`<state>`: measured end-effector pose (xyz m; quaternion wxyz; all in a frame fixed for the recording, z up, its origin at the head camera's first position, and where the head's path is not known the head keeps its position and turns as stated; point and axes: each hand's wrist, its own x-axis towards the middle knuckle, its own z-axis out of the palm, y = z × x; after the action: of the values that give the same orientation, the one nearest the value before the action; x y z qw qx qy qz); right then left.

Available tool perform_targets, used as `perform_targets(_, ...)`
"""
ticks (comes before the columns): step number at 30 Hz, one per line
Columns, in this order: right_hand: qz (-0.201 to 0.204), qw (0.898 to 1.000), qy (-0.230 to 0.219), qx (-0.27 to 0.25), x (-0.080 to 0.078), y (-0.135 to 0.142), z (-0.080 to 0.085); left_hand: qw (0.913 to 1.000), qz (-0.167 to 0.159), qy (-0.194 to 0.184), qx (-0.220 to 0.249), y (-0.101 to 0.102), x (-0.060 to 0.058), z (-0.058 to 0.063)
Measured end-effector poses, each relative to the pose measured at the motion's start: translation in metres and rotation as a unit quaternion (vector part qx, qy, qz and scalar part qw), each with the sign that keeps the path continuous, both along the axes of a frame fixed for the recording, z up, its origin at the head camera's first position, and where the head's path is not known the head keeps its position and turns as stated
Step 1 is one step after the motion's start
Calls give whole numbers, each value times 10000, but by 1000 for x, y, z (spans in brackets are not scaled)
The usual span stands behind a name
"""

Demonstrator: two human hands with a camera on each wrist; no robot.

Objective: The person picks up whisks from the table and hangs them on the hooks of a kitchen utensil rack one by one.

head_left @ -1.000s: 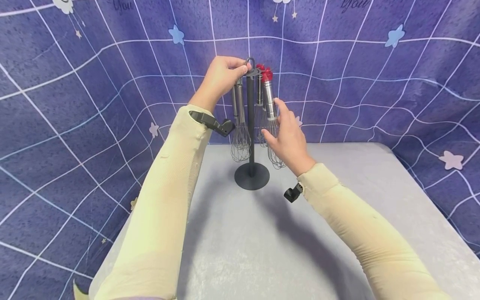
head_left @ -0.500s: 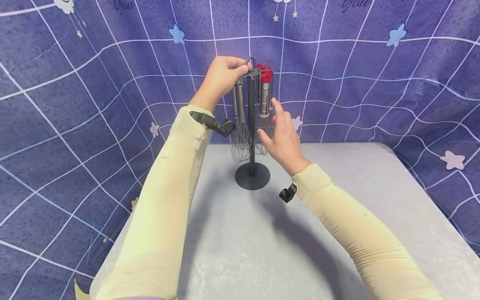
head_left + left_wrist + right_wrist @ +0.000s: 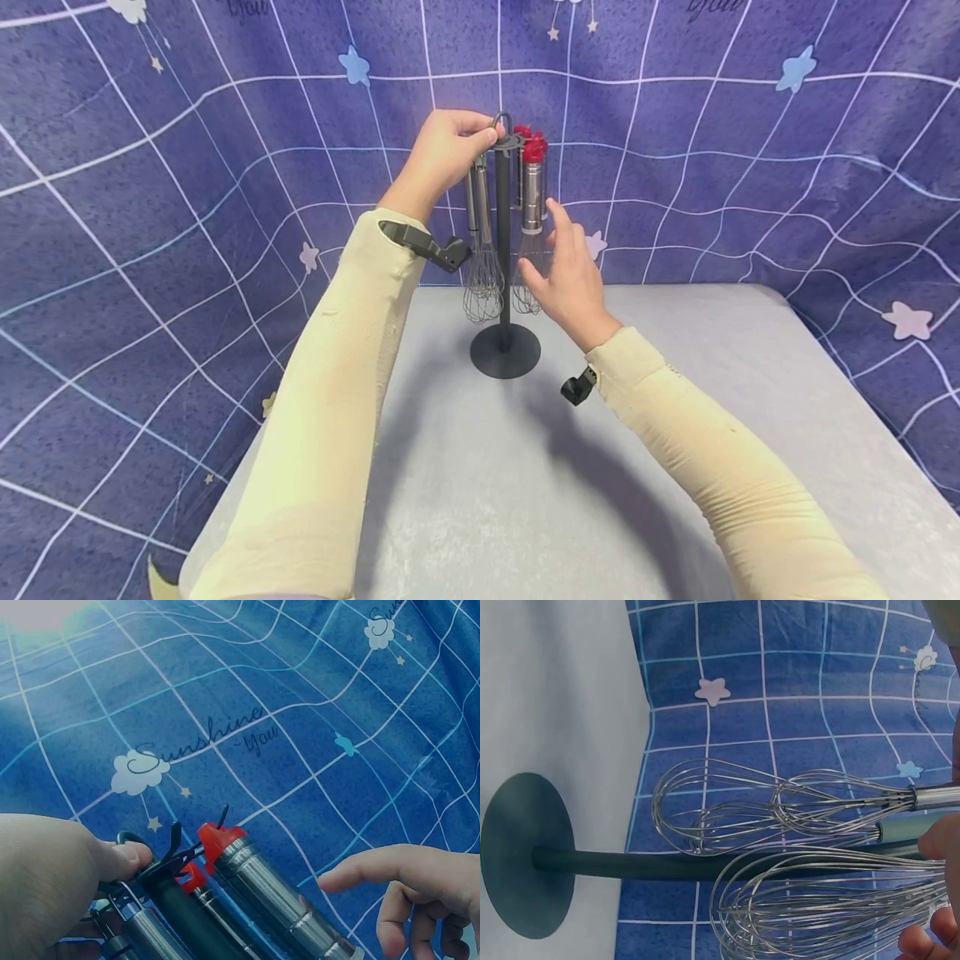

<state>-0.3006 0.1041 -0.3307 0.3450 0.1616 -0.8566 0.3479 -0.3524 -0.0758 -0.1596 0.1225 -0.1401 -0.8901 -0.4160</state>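
Note:
A dark utensil stand (image 3: 504, 258) with a round base (image 3: 505, 353) stands upright, whisks hanging from its top. My left hand (image 3: 445, 154) grips the stand's top by the loop, thumb and fingers pinching there; in the left wrist view its thumb (image 3: 124, 859) lies against the dark rack. Below that hand hang steel whisks (image 3: 482, 287). On the right side, a steel-handled whisk with a red top (image 3: 532, 196) hangs almost straight down. Beside it my right hand (image 3: 573, 279) is held with fingers spread, gripping nothing. In the right wrist view, wire loops (image 3: 742, 907) show close to that hand's fingertips.
The stand rests on a grey-covered table (image 3: 465, 492). Behind it hangs a blue curtain (image 3: 675, 167) with white grid lines and stars. Dark camera mounts (image 3: 450, 252) sit on both wrists.
The red-topped whisk was tilted out toward my right hand and now hangs nearly vertical. My right hand has shifted slightly left. My left hand has kept its place on the stand's top.

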Motion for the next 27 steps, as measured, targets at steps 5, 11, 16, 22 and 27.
perform_targets(5, -83, 10000, -29, 48, -1, 8, 3, 9998, -56, 100, -178, -1, 0, 1)
perform_targets(11, -220, 9997, 19, 120, 1, 25, 13, 9995, -89, 174, -258, -3, 0, 2)
perform_targets(16, -290, 9994, 110, 157, 3, 39, 23, 9994, -54, 137, -307, -4, 1, 4)
perform_targets(22, -392, 9986, 254, 241, 4, 56, 33, 9984, 127, 231, -493, -6, 7, 6)
perform_targets(27, -530, 9980, 10, 356, 9, 73, 41, 9961, 195, 465, -724, -13, 15, 6)
